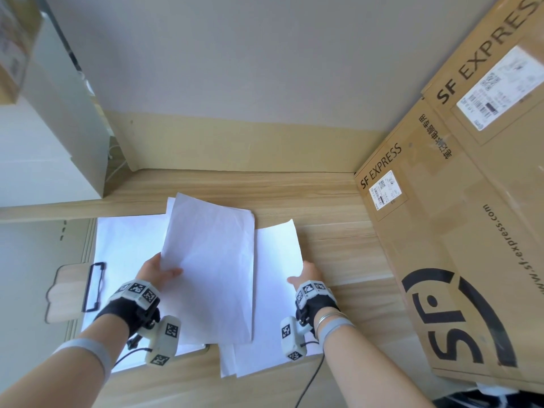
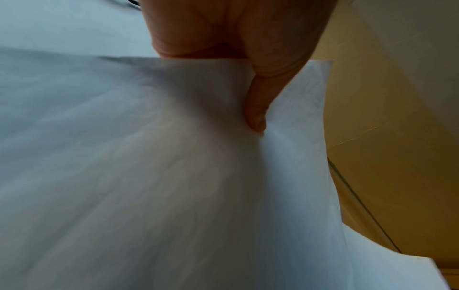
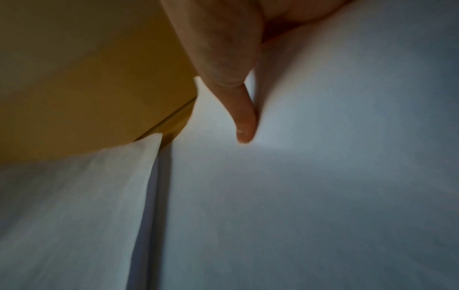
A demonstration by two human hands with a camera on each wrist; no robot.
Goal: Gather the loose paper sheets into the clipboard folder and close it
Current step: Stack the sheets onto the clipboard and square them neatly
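A wooden clipboard folder (image 1: 63, 293) lies on the desk at the left, its black wire clip (image 1: 94, 287) over a white sheet (image 1: 126, 248). My left hand (image 1: 164, 272) pinches the left edge of a lifted bundle of white sheets (image 1: 209, 260), thumb on top; in the left wrist view the thumb (image 2: 255, 117) presses into the paper (image 2: 174, 176). My right hand (image 1: 300, 275) pinches the right edge of other sheets (image 1: 276, 254) lying beside the bundle. The right wrist view shows its thumb (image 3: 244, 125) on that paper (image 3: 298, 196). The fingers beneath are hidden.
Large SF Express cardboard boxes (image 1: 456, 231) crowd the desk's right side. A white cabinet (image 1: 59, 142) stands at the back left, against the wall. Bare wooden desk (image 1: 332, 231) shows between the sheets and the boxes. A black cable (image 1: 312, 378) trails from my right wrist.
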